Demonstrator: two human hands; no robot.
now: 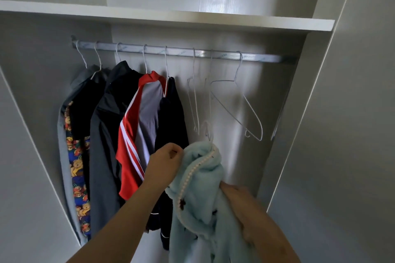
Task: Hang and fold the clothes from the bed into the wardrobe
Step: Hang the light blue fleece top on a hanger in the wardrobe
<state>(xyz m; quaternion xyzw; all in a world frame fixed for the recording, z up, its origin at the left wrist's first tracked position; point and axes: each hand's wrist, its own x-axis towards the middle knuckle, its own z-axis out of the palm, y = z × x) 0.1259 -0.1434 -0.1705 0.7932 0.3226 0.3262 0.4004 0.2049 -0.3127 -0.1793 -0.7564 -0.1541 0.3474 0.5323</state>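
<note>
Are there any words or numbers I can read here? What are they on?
Rail: faint repeated print, too blurred to read.
Bear cloth: pictures only, no words.
Nothing else shows any writing.

Along the rail [181, 53], from its left end toward its middle, hang a bear-print garment [73, 156], a dark grey jacket [102, 134], a red-and-grey jersey [139, 117] and a navy top [171, 117].

White wardrobe [277, 96] interior, plain grey-white panels. Horizontal shelf [162, 17] across the top, with an open compartment above it. Metal rail [263, 57] just under the shelf, spanning side to side. Tall side panel [354, 134] at right. Bright glare on upper back panel [215, 0].
</note>
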